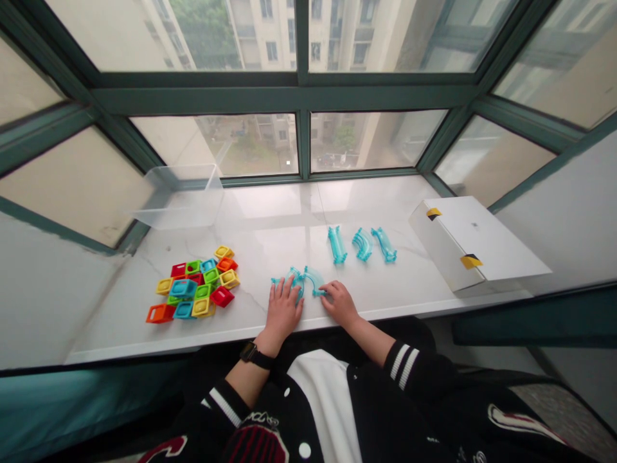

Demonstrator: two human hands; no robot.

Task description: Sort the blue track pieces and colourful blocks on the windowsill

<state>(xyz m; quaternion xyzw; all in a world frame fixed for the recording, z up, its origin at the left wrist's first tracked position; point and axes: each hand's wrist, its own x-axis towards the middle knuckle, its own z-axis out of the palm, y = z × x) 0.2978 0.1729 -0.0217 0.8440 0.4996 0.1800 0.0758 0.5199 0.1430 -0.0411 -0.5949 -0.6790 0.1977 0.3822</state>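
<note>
My left hand (283, 308) lies flat with its fingers spread over a translucent teal curved track piece (292, 279) on the white marble sill. My right hand (340, 302) is curled, its fingertips pinching the end of a second teal curved track piece (313, 279) that meets the first. Three more teal track pieces (362, 244) lie apart in a row farther back, to the right. A heap of coloured square blocks (197, 290) in red, orange, yellow, green and blue sits to the left of my hands.
A clear plastic bin (179, 196) stands at the back left by the window. A white cardboard box (475, 244) with yellow-black tape lies at the right end of the sill (270, 225). Green window frames (303, 145) close off the back.
</note>
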